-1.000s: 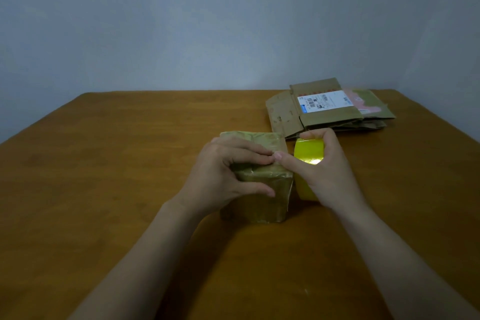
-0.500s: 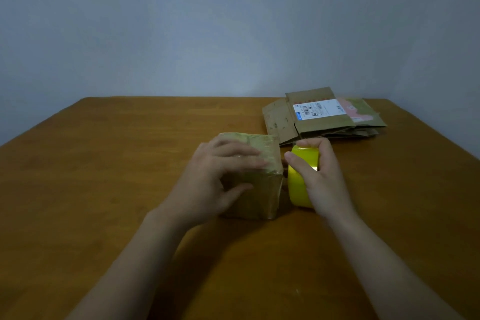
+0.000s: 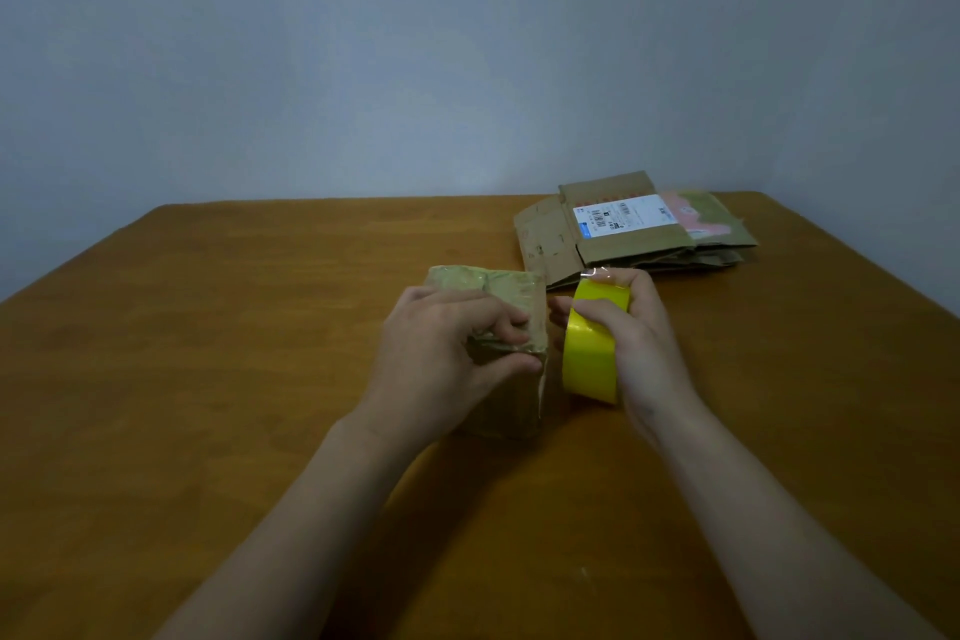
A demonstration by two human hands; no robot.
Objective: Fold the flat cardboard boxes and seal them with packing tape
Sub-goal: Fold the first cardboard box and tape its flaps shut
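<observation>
The left hand (image 3: pixel 447 353) grips the box (image 3: pixel 485 279) at centre frame. Its fingers curl over the near top edge and its thumb presses the face toward the camera, pinning the box to the table (image 3: pixel 208 353). The box stands folded up, and its top is glossy and wrinkled with tape. Just right of it, across a narrow gap, the yellow tape roll (image 3: pixel 589 359) stands on edge. The right hand (image 3: pixel 649 353) wraps it, fingers hooked over its top and palm against its right side. A small clear tag of loose tape sticks up at the top of the roll by the fingertips. I cannot tell whether a strip runs from roll to box. Further right and higher in the frame lies a stack of flat boxes (image 3: pixel 628 247), the top one bearing a white label.

This looks like the sealing step on one box, probably between strips. The next move calls for catching the loose end and sticking it to the box's right edge. The roll would then be drawn across while the left hand holds the box down and smooths the tape.
</observation>
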